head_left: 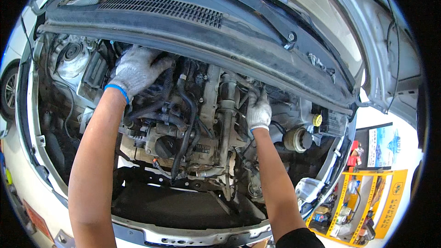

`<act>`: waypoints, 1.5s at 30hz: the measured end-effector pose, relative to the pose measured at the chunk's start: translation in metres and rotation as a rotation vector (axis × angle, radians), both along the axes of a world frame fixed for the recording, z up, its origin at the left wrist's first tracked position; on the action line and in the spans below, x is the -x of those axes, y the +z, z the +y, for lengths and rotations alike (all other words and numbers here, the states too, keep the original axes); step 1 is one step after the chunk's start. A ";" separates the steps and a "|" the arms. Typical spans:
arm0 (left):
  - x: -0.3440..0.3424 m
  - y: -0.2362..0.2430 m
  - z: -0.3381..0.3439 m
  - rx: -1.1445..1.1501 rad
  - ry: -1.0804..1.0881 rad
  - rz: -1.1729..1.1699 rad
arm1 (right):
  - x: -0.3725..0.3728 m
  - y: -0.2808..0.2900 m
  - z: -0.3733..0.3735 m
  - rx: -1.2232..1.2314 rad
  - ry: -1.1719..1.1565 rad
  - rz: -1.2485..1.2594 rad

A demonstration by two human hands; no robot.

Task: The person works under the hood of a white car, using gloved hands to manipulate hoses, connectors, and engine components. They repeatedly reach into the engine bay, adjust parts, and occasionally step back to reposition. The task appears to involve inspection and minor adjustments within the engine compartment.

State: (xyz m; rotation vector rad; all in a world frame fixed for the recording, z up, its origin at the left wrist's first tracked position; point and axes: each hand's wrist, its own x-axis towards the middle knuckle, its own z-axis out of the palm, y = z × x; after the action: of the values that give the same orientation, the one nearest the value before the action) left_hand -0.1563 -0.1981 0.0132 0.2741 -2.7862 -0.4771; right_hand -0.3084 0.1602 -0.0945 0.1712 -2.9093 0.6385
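Supervisor: Start at the left. Pose of the first hand?

Operator: Through my head view, the left hand (138,68), in a white knitted glove with a blue cuff, reaches forward with its back turned up. The forearm rises almost straight from the lower edge. I see the thumb extended to the right, apart from the fingers; the fingertips run in below the dark cowl strip (197,47). Whether that grip is clamped on anything, I cannot tell.

Supervisor: Moving right, the engine?

Operator: I find the engine (206,143) in the middle of the open bay, between the two hands and partly under the cowl strip. Its grey metal is grimy. A round black cap (166,147) sits toward the front; a black hose (192,108) curves beside it from rear to front. Farther right, a dull metal pipe (224,128) runs lengthwise.

Supervisor: The other hand?

Operator: The right hand (259,111), also gloved in white, stands just beyond that pipe, fingers pointing forward among dark fittings. Its fingertips are too indistinct for me to read; grip state undetermined.

Supervisor: Rightmost items?

Operator: I note a round reservoir (297,138), then a yellow cap (317,120), and outside the car a yellow rack (396,188).
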 end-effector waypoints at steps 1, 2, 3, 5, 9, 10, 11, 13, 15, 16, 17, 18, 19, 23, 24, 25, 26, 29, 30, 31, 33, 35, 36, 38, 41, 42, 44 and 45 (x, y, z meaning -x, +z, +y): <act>0.000 -0.001 0.000 0.020 -0.021 -0.023 | -0.004 0.001 0.007 -0.061 -0.015 -0.148; 0.000 -0.001 -0.001 0.041 -0.039 -0.047 | -0.009 0.001 0.017 -0.121 -0.026 -0.298; 0.004 0.017 0.016 0.067 -0.040 -0.228 | -0.012 -0.013 0.046 -0.080 -0.018 -0.223; 0.000 0.019 0.020 0.118 -0.075 -0.156 | -0.020 -0.026 0.079 0.000 -0.005 -0.178; -0.002 0.035 0.010 0.036 -0.047 -0.382 | -0.014 -0.014 0.071 0.061 0.087 -0.087; -0.001 0.043 0.012 0.001 -0.071 -0.466 | -0.008 -0.006 0.065 0.069 0.081 -0.063; -0.001 0.049 0.019 0.055 -0.051 -0.473 | 0.001 -0.002 0.062 0.135 0.061 -0.020; -0.008 0.056 0.027 0.073 -0.108 -0.470 | 0.008 0.009 0.052 0.228 0.042 0.026; -0.009 0.061 0.033 0.034 -0.103 -0.517 | 0.005 0.011 0.052 0.196 0.055 -0.057; -0.007 0.064 0.035 0.060 -0.120 -0.581 | -0.001 0.010 0.054 0.215 0.074 -0.097; -0.003 0.066 0.038 0.086 -0.137 -0.644 | -0.009 0.009 0.056 0.233 0.093 -0.138; -0.002 0.073 0.043 0.112 -0.140 -0.698 | -0.017 0.007 0.056 0.192 0.092 -0.142; -0.002 0.076 0.047 0.091 -0.103 -0.722 | -0.029 0.011 0.052 0.235 0.110 -0.157; -0.002 0.070 0.058 0.103 -0.064 -0.765 | -0.058 0.008 0.049 0.379 0.159 -0.088; -0.002 0.069 0.060 0.108 -0.062 -0.742 | -0.061 0.011 0.046 0.414 0.172 -0.045; -0.004 0.068 0.064 0.113 -0.061 -0.718 | -0.062 0.016 0.048 0.353 0.192 -0.038; -0.004 0.066 0.066 0.118 -0.061 -0.695 | -0.066 0.020 0.048 0.319 0.180 -0.053; -0.006 0.067 0.067 0.181 -0.059 -0.672 | -0.079 0.047 0.032 0.217 0.164 -0.093; -0.008 0.071 0.076 0.133 -0.012 -0.660 | -0.082 0.051 0.028 0.247 0.150 -0.069; -0.014 0.060 0.076 0.099 0.045 -0.526 | -0.084 0.054 0.022 0.276 0.136 -0.045; -0.015 0.061 0.075 0.134 0.073 -0.525 | -0.074 0.056 0.015 0.336 0.153 -0.078; -0.013 0.054 0.071 0.141 0.096 -0.506 | -0.070 0.075 0.000 0.368 0.255 -0.117; -0.017 0.048 0.065 0.134 0.127 -0.492 | -0.074 0.099 -0.013 0.297 0.312 -0.309; -0.001 0.056 0.074 0.164 0.078 -0.579 | -0.076 0.082 -0.025 0.349 0.370 0.006; 0.011 0.061 0.076 0.203 0.047 -0.714 | -0.060 0.094 -0.041 0.241 0.257 -0.241; 0.012 0.066 0.078 0.209 0.054 -0.733 | -0.056 0.098 -0.045 0.184 0.214 -0.351; 0.012 0.074 0.081 0.220 0.071 -0.771 | -0.067 0.103 -0.047 0.070 0.235 -0.268; 0.011 0.071 0.083 0.250 0.110 -0.765 | -0.078 0.102 -0.050 0.037 0.282 -0.119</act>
State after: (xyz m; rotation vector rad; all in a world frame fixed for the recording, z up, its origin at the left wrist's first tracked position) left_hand -0.1675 -0.1154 0.0840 0.6636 -3.4865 0.0332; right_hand -0.2309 0.1100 0.0076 0.5645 -3.0113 0.7679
